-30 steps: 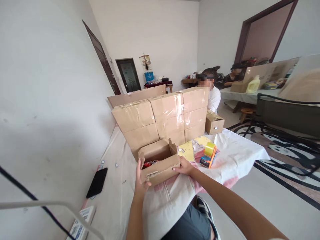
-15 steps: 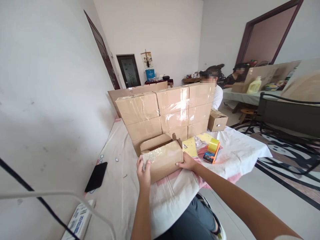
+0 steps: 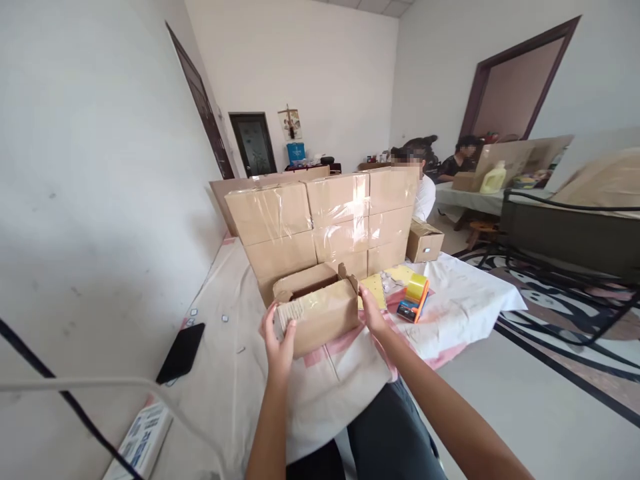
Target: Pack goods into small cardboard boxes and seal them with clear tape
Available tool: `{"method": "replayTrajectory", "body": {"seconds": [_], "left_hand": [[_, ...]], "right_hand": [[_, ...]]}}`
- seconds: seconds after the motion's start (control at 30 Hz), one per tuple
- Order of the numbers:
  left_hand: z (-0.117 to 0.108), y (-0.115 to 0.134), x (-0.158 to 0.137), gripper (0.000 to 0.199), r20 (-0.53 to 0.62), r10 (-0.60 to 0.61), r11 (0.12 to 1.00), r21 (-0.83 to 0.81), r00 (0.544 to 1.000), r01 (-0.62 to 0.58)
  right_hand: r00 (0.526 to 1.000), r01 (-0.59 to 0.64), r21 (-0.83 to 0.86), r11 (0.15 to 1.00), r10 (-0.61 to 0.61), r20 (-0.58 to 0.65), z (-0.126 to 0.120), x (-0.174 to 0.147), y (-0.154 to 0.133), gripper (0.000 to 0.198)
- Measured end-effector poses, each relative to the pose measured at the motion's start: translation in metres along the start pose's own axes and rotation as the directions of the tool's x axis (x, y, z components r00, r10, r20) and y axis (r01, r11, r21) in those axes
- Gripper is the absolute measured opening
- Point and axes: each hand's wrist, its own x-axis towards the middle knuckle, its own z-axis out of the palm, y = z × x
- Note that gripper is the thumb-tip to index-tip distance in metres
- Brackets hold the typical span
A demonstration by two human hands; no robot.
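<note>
An open cardboard box (image 3: 325, 317) lies on the cloth in front of me, its top flaps raised and a strip of clear tape shining on the near side. My left hand (image 3: 279, 339) grips its left end, thumb on the near face and fingers round the corner. At the other end, my right hand (image 3: 371, 308) presses against the right side by the raised flap. Behind the box stands a wall of taped cardboard boxes (image 3: 340, 217). A tape dispenser (image 3: 414, 298) with a yellow roll rests to the right, beside yellow sheets (image 3: 374, 293).
A smaller carton (image 3: 424, 241) sits at the table's right. On the left of the cloth (image 3: 220, 373) are a black phone-like slab (image 3: 181, 353) and a white power strip (image 3: 140, 440). Cables cross the lower left. A person (image 3: 425, 197) sits behind the boxes; a dark chair (image 3: 570, 233) is farther right.
My right hand has shifted up the box's right end, toward the flap. My left hand keeps its hold. The whole view has turned slightly.
</note>
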Motion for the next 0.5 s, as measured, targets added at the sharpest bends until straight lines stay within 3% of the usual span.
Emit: {"method": "replayTrajectory", "body": {"seconds": [0.1, 0.23, 0.3, 0.37, 0.5], "left_hand": [[-0.011, -0.004, -0.002, 0.069, -0.060, 0.040, 0.999, 0.007, 0.997, -0.040], [-0.020, -0.008, -0.013, 0.041, -0.021, 0.195, 0.980, 0.040, 0.981, -0.194], [-0.019, -0.008, -0.016, 0.038, -0.006, 0.217, 0.974, 0.061, 0.976, -0.216], [-0.015, -0.008, -0.014, 0.045, -0.025, 0.144, 0.987, 0.077, 0.989, -0.142], [-0.005, -0.012, 0.016, 0.076, 0.037, -0.160, 0.987, 0.019, 0.986, 0.160]], "right_hand": [[1.000, -0.002, 0.069, 0.998, 0.001, 0.005, 0.010, 0.018, -0.008, 0.076], [0.999, 0.020, 0.097, 0.995, -0.025, 0.046, 0.010, 0.024, -0.008, 0.076], [0.996, 0.038, 0.087, 0.996, -0.044, 0.075, 0.006, 0.022, -0.008, 0.076], [0.994, 0.045, 0.064, 0.997, -0.052, 0.100, 0.001, 0.021, -0.008, 0.079], [0.991, 0.022, 0.015, 1.000, -0.024, 0.130, -0.005, 0.025, -0.007, 0.080]]}}
